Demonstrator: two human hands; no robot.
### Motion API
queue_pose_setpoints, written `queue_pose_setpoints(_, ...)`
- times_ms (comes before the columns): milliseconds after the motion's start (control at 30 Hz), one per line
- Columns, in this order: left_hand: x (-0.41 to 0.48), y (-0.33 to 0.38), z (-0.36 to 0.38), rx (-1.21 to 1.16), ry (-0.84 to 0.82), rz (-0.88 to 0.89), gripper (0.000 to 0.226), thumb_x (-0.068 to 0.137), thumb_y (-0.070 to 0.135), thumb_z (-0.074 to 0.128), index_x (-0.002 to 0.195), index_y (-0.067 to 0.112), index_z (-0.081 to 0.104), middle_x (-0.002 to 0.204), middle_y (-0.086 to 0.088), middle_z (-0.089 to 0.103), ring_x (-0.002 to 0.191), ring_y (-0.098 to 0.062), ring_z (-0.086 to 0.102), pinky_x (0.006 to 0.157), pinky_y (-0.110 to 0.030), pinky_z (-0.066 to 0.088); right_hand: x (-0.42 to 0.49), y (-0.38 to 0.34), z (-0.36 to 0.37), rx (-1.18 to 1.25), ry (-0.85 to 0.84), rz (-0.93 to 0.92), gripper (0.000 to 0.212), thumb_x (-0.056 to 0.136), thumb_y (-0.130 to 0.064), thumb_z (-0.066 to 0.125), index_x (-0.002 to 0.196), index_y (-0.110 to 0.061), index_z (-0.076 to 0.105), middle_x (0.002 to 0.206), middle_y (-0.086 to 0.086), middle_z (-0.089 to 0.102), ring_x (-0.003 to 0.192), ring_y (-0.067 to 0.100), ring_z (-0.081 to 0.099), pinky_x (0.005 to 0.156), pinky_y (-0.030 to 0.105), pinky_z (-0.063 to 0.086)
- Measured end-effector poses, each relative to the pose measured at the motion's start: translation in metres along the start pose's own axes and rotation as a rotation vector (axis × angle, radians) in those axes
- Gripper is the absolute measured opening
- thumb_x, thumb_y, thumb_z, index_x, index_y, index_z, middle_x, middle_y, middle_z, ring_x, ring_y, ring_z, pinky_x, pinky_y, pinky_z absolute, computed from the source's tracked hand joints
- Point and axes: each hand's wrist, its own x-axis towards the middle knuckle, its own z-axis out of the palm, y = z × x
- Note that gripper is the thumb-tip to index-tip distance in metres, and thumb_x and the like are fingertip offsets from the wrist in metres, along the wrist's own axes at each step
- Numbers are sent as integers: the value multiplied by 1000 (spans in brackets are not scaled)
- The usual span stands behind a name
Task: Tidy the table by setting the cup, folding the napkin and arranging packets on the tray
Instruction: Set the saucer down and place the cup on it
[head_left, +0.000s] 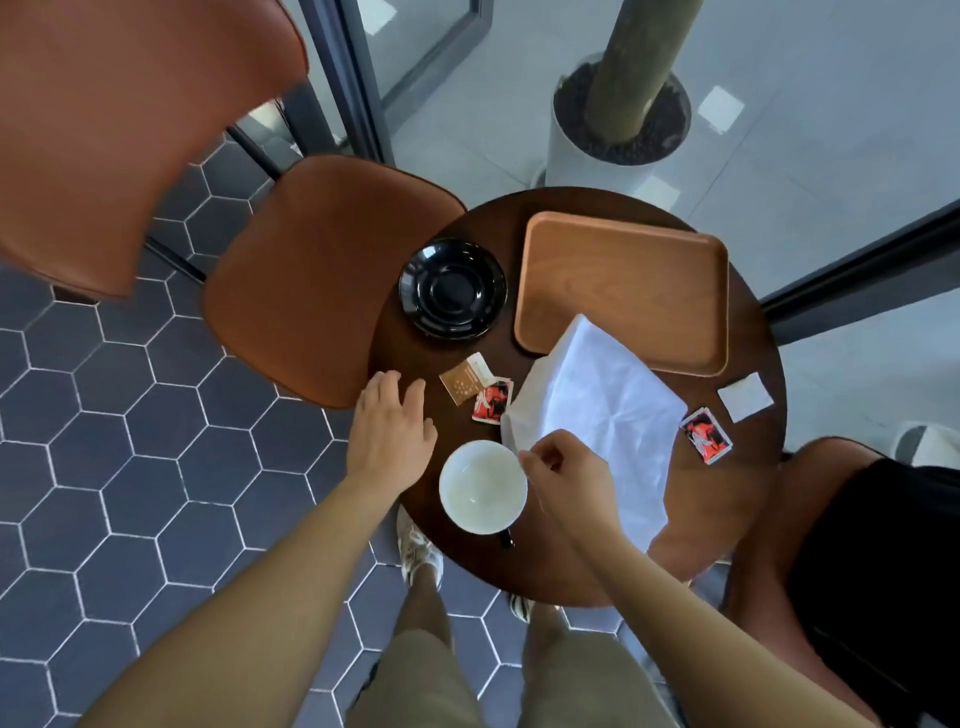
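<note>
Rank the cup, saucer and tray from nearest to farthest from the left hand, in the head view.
1. Cup, just right of the left hand, near edge.
2. Saucer, beyond the hand.
3. Tray, far right.

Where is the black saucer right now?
In the head view, the black saucer sits on the far left part of the round table, just left of the wooden tray and beyond the brown packet.

A round dark wooden table (701, 493) sits centre right. On it lie a black saucer (452, 288) upper left and a wooden tray (623, 280) upper right. A white napkin (597, 410) overlaps the tray's lower corner. A brown packet (464, 382) touches a red packet (492, 401). A second red packet (705, 434) and a white packet (746, 396) lie at right, and a cup (482, 486) is at the lower edge.
</note>
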Motion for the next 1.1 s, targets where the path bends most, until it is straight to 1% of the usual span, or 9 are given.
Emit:
queue_pose_setpoints(167,23,0,17,-38,112,-24,55,97,28,57,146,6,44,152,-26,38,147,-44,28,120,-54,29,-16,31,16,113,10,105,24,83,-50,68,77,-28,60,76,-8,67,73,11,65,67,34,53)
queue_pose_setpoints(267,32,3,31,-78,98,-66,57,100,33,53,150,7,39,158,-26,30,151,-44,21,122,-53,26,-21,42,24,167,-31,181,31,79,-57,67,81,-27,59,78,-6,69,76,15,67,73,40,57)
queue_pose_setpoints(433,29,4,49,-80,98,-71,65,101,40,48,155,8,28,164,-25,18,153,-43,11,125,-52,18,-20,47,35,225,-100,266,30,83,-50,69,84,-22,59,69,-6,70,70,22,72,72,48,61)
queue_pose_setpoints(600,29,-3,53,-59,86,-47,68,103,46,42,157,10,23,166,-24,13,154,-42,7,125,-52,15,-25,48,41,269,-162,295,24,82,-42,72,86,-22,61,74,-3,72,64,18,70,59,35,59)
queue_pose_setpoints(733,28,-4,53,-45,77,-46,69,103,48,38,158,11,19,166,-23,9,155,-40,4,125,-52,14,-35,59,36,404,-161,320,20,68,-33,75,81,-20,67,72,0,73,62,17,69,63,34,59)
queue_pose_setpoints(833,29,-4,55,-43,86,-42,69,103,47,39,158,10,20,166,-24,9,155,-41,4,125,-52,13,-42,68,37,250,-194,254,21,63,-37,79,75,-24,67,74,-4,73,68,13,70,66,31,59)
queue_pose_setpoints(933,29,-5,58,-31,90,-47,69,104,48,39,159,11,19,167,-23,9,155,-41,4,125,-52,13,-43,70,46,86,-188,138,24,68,-45,83,75,-31,65,78,-11,70,77,-1,64,63,13,47)
queue_pose_setpoints(967,29,-5,59,-27,92,-47,69,104,48,38,159,11,19,167,-23,9,155,-40,4,125,-52,13,-42,70,49,65,-180,113,23,70,-45,83,75,-32,64,79,-12,69,79,-4,63,62,11,45)
queue_pose_setpoints(1100,30,-5,63,-11,101,-47,69,104,49,36,159,11,17,167,-23,8,155,-40,3,126,-52,12,-38,70,57,40,-189,86,19,75,-41,80,73,-28,67,85,-9,63,77,5,61,64,15,39)
